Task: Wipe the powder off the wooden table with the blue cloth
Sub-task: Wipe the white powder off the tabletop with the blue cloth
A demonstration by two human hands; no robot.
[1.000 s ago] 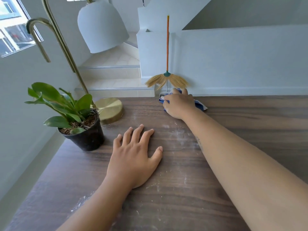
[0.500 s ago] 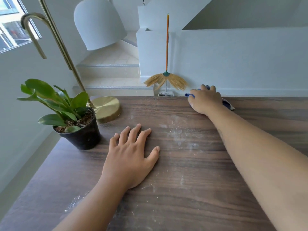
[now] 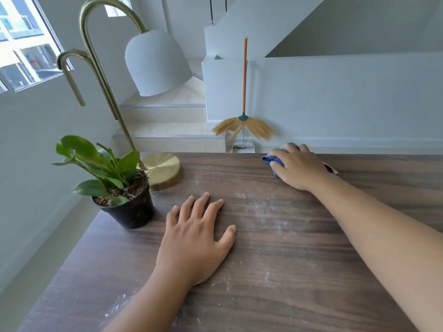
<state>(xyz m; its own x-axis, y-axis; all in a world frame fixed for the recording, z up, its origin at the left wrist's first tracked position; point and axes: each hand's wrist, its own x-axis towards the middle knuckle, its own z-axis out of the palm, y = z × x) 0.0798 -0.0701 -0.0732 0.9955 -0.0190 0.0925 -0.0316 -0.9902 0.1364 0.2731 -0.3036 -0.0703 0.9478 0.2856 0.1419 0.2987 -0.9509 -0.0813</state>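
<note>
The dark wooden table [image 3: 299, 271] fills the lower view. Faint white powder [image 3: 261, 208] streaks its middle, with more specks near the front left. My right hand [image 3: 298, 167] grips the bunched blue cloth [image 3: 273, 161] at the table's far edge, right of centre; most of the cloth is hidden under the palm. My left hand [image 3: 195, 240] rests flat on the table with fingers spread, just left of the powder streaks.
A potted green plant [image 3: 119, 188] in a black pot stands at the table's left edge. Behind it is a brass lamp base [image 3: 163, 170] with a white shade [image 3: 155, 63]. A broom [image 3: 244, 116] leans on the wall beyond the table, by tiled steps.
My right hand slid the cloth to the right along the far edge of the table. My left hand stayed flat in place.
</note>
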